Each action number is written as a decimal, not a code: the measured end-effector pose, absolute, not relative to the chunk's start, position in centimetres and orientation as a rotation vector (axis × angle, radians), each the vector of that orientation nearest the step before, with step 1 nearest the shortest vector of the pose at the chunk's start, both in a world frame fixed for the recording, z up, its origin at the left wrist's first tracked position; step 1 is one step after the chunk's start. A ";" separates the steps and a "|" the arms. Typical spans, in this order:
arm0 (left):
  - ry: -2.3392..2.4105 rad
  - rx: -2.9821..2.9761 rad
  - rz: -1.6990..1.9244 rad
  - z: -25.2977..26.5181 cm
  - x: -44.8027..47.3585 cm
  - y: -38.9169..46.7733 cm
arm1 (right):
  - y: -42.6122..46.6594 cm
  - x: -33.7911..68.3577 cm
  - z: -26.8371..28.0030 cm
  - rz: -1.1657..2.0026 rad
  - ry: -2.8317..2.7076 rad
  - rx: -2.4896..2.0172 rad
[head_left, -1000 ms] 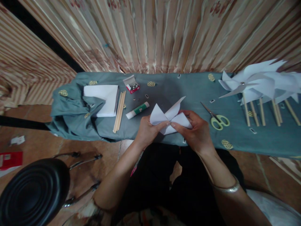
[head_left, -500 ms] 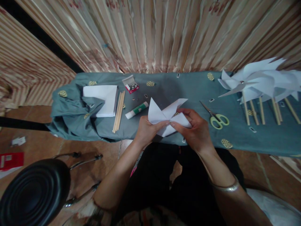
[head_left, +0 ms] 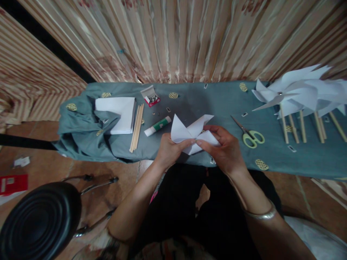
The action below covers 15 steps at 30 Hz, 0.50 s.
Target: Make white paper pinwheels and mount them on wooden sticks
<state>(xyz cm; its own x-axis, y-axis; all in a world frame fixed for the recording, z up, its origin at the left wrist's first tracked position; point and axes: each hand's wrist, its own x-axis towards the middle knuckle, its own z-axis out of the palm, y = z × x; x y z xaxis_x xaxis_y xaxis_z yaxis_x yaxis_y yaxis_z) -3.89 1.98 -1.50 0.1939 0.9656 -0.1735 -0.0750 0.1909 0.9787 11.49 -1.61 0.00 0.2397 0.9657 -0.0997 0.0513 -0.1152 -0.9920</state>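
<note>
Between my two hands is a white paper pinwheel (head_left: 180,130), its blades folded in toward the middle. My left hand (head_left: 170,148) grips it from the left, the thumb pressed near the centre. From the other side my right hand (head_left: 227,148) pinches it, thumb also near the centre, with the fingers behind the paper. Most fingers of the left hand are hidden under the sheet. A green and white glue stick (head_left: 157,126) lies left of the pinwheel, and scissors (head_left: 252,138) with light green handles lie to the right.
Wooden sticks (head_left: 137,128) lie beside a stack of white paper (head_left: 124,115). Behind them is a small open box of metal pins (head_left: 151,98). Finished pinwheels (head_left: 300,90) on sticks rest at the right of the cloth-covered table (head_left: 219,95). A black round stool (head_left: 40,220) stands lower left.
The pinwheel has tilted very slightly, its far right blade tip shifting a little left and down. Both hands keep nearly the same hold.
</note>
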 end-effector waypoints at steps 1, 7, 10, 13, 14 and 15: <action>1.087 1.089 0.986 -1.6 -3.9 2.0 | -1.6 11.5 0.0 1.075 -1.022 -1.440; 1.079 1.076 0.989 -2.0 -3.9 2.1 | -1.6 11.2 0.1 1.107 -0.957 -1.453; 1.078 1.064 0.994 -1.9 -3.9 2.0 | -1.5 11.2 0.2 1.120 -0.937 -1.452; 1.070 1.061 0.998 -1.8 -3.9 2.0 | -1.6 11.1 0.2 1.099 -0.960 -1.467; 1.071 1.062 0.995 -1.8 -3.9 2.0 | -1.6 11.1 0.2 1.092 -0.964 -1.470; 1.074 1.063 0.994 -1.7 -3.8 2.0 | -1.6 11.1 0.1 1.088 -0.963 -1.470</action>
